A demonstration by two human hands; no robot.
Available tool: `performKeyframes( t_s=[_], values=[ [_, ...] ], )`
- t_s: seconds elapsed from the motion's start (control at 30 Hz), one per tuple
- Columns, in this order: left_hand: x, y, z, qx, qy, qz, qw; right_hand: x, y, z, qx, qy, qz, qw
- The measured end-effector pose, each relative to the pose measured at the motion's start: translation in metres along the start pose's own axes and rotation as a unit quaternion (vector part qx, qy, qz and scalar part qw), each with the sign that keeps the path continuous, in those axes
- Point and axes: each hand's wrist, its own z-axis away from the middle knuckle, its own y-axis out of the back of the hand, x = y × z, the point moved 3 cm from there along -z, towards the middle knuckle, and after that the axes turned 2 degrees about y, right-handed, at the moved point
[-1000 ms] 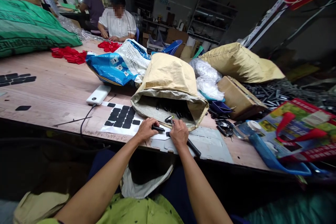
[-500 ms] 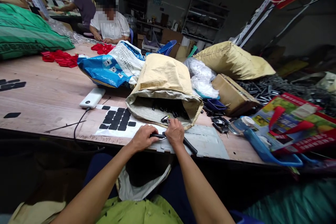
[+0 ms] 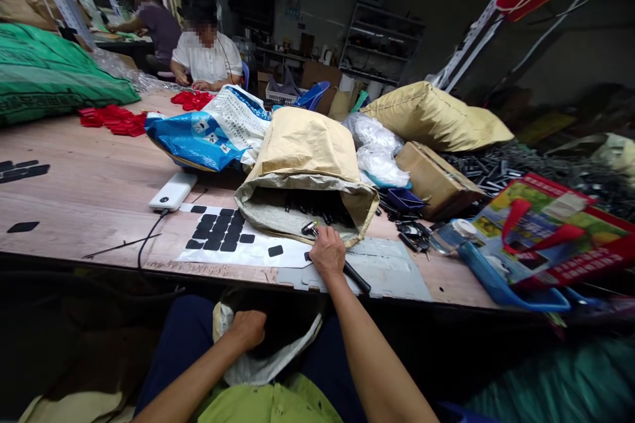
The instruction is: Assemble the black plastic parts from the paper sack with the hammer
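Note:
My right hand (image 3: 327, 252) rests at the table's front edge, closed around a hammer-like tool; its black handle (image 3: 358, 277) sticks out toward me and its shiny metal head (image 3: 309, 228) shows past the fingers. Beside those fingers is a small dark piece (image 3: 307, 256). My left hand (image 3: 249, 328) is down at the mouth of a pale-lined sack (image 3: 270, 370) between my legs, its fingers hidden. Black rounded patches (image 3: 218, 230) lie in rows on a white sheet (image 3: 253, 256), with one patch (image 3: 275, 251) set apart. Behind, an open tan sack (image 3: 310, 145) holds black parts.
A white power bank (image 3: 172, 192) with a cable sits left. To the right are a wooden box (image 3: 439, 178), a blue tray (image 3: 496, 284) and a colourful bag (image 3: 560, 231). A blue-white bag (image 3: 208, 135) and red pieces (image 3: 113, 120) lie farther back. Two people sit beyond.
My left hand has left the black piece it held on the table and dropped to the sack in my lap. My right hand stays in place with the tool.

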Motion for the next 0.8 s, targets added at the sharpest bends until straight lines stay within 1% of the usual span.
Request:
performKeyframes(
  t_s=[0.07, 0.1, 0.13, 0.17, 0.2, 0.23, 0.27, 0.3, 0.33, 0.37, 0.4, 0.43, 0.47, 0.5, 0.53, 0.6, 0.63, 0.7, 0.73, 0.8],
  values=[
    [0.002, 0.005, 0.005, -0.018, 0.009, -0.014, 1.0, 0.0, 0.0, 0.0, 0.0, 0.001, 0.003, 1.0],
    [0.006, 0.013, 0.009, -0.021, -0.005, -0.008, 1.0, 0.0, 0.0, 0.0, 0.0, 0.0, 0.004, 1.0],
    [0.012, 0.024, 0.015, -0.023, -0.035, 0.01, 0.999, 0.0, 0.0, 0.0, 0.0, 0.0, 0.005, 1.0],
    [0.019, 0.039, 0.019, -0.023, -0.075, 0.041, 0.996, -0.001, 0.0, 0.001, -0.001, 0.0, 0.005, 1.0],
    [0.027, 0.058, 0.023, -0.02, -0.127, 0.086, 0.988, -0.001, 0.0, 0.001, -0.002, -0.001, 0.006, 1.0],
    [0.036, 0.081, 0.024, -0.011, -0.179, 0.138, 0.974, -0.001, 0.001, 0.0, -0.002, -0.003, 0.006, 1.0],
    [0.043, 0.106, 0.022, 0.011, -0.218, 0.189, 0.957, -0.002, 0.001, 0.0, -0.003, -0.005, 0.007, 1.0],
    [0.048, 0.132, 0.015, 0.054, -0.241, 0.227, 0.942, -0.002, 0.002, 0.0, -0.004, -0.006, 0.007, 1.0],
    [0.051, 0.158, 0.005, 0.106, -0.229, 0.242, 0.937, -0.003, 0.003, 0.0, -0.006, -0.007, 0.007, 1.0],
    [0.051, 0.183, -0.008, 0.171, -0.194, 0.25, 0.933, -0.003, 0.004, 0.0, -0.007, -0.006, 0.007, 1.0],
    [0.049, 0.205, -0.023, 0.236, -0.145, 0.249, 0.928, -0.003, 0.005, 0.0, -0.008, -0.005, 0.007, 1.0],
    [0.046, 0.223, -0.038, 0.292, -0.084, 0.244, 0.921, -0.003, 0.005, -0.001, -0.008, -0.004, 0.006, 1.0],
    [0.043, 0.237, -0.053, 0.334, -0.026, 0.237, 0.912, -0.003, 0.006, -0.001, -0.008, -0.003, 0.005, 1.0],
    [0.039, 0.247, -0.067, 0.364, 0.025, 0.228, 0.903, -0.002, 0.006, -0.001, -0.008, -0.002, 0.004, 1.0],
    [0.037, 0.254, -0.08, 0.38, 0.069, 0.221, 0.896, -0.002, 0.006, -0.001, -0.007, -0.002, 0.002, 1.0],
    [0.032, 0.258, -0.102, 0.372, 0.126, 0.218, 0.894, -0.001, 0.005, -0.001, -0.006, -0.001, -0.004, 1.0],
    [0.03, 0.257, -0.109, 0.356, 0.14, 0.22, 0.898, -0.001, 0.005, -0.001, -0.006, -0.001, -0.007, 1.0],
    [0.026, 0.254, -0.118, 0.328, 0.146, 0.223, 0.907, -0.001, 0.005, -0.001, -0.007, -0.003, -0.01, 1.0],
    [0.024, 0.253, -0.118, 0.326, 0.14, 0.219, 0.909, -0.001, 0.005, -0.001, -0.009, -0.004, -0.01, 1.0],
    [0.022, 0.25, -0.11, 0.351, 0.114, 0.201, 0.908, -0.001, 0.005, -0.001, -0.012, -0.007, -0.007, 1.0]
  ],
)
